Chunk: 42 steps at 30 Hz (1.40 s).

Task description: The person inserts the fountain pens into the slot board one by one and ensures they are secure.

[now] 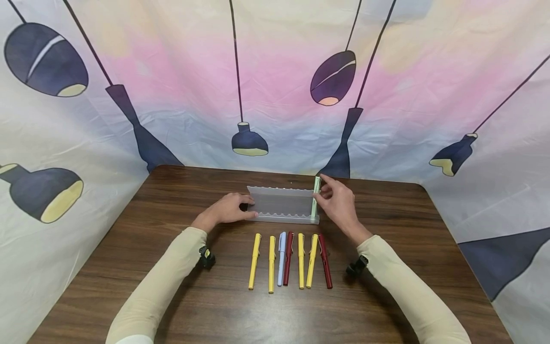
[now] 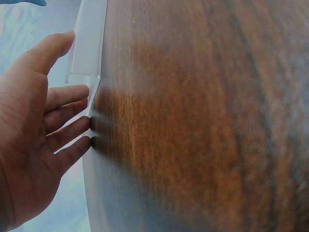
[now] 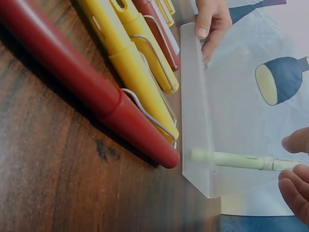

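A clear plastic pen rack [image 1: 283, 219] with scalloped edges stands on the table. One light green pen [image 1: 314, 205] leans in its rightmost slot, its lower end at the front lip. My right hand [image 1: 339, 199] holds this pen near its upper end, thumb and fingers on either side of it. At the rack's other end is my left hand [image 1: 229, 208], thumb by the front lip and fingers spread at the back. In the left wrist view the left fingers [image 2: 67, 133] are loosely extended at the end of the rack.
In front of the rack lies a row of capped pens: several yellow pens [image 1: 271, 265], a light blue pen [image 1: 281, 258] and dark red pens [image 1: 325, 262]. The wooden table [image 1: 172, 200] meets a printed cloth backdrop [image 1: 283, 71] at its far edge.
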{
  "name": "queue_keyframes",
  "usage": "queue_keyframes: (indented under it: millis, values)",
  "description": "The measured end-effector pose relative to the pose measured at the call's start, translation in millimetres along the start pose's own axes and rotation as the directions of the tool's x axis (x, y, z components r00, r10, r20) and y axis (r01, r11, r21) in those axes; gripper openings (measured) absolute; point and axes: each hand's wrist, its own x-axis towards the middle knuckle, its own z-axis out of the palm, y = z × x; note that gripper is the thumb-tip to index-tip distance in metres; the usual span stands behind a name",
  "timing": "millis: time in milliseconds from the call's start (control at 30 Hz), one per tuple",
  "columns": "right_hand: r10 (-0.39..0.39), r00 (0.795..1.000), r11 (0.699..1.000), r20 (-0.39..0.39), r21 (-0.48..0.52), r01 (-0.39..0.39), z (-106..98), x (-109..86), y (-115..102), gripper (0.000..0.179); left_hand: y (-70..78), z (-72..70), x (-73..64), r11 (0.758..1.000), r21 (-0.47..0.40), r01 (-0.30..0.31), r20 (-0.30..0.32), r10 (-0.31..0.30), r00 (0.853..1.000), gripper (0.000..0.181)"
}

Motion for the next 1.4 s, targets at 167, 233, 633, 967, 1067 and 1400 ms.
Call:
queue_keyframes:
  millis: [167, 233, 633, 967, 1067, 1400]
  values:
    - [0.000, 1.000, 1.000, -0.008, 0.020, 0.000, -10, -5.2, -2, 0.053, -1.0, 1.0, 0.2, 1.000, -0.009, 0.001, 0.002, -0.001, 1.000, 0.062]
    - [-0.001, 1.000, 1.000, -0.010, 0.023, 0.001, -14, -8.5, -3, 0.051, -1.2, 0.8, -0.2, 1.000, -0.016, 0.003, 0.002, -0.003, 1.000, 0.062]
    - [0.015, 0.999, 1.000, 0.033, 0.003, -0.015, -33, -44.6, 1, 0.047, 0.3, -0.4, -1.0, 1.000, -0.025, 0.012, 0.012, -0.011, 1.000, 0.062]
    - [0.103, 0.983, 0.994, 0.150, 0.015, -0.106, -38, -76.6, 6, 0.050, -0.5, 0.5, -0.9, 1.000, -0.018, 0.016, 0.017, -0.016, 1.000, 0.064]
    - [0.111, 0.975, 0.994, 0.193, 0.004, -0.114, -36, -84.0, 7, 0.050, -0.1, 0.1, -1.4, 1.000, -0.021, 0.019, 0.016, -0.018, 1.000, 0.063]
    - [0.075, 0.941, 0.997, 0.331, 0.001, -0.080, -30, -97.8, 13, 0.053, 1.5, -1.2, -1.5, 1.000, -0.026, 0.014, 0.016, -0.014, 1.000, 0.064]
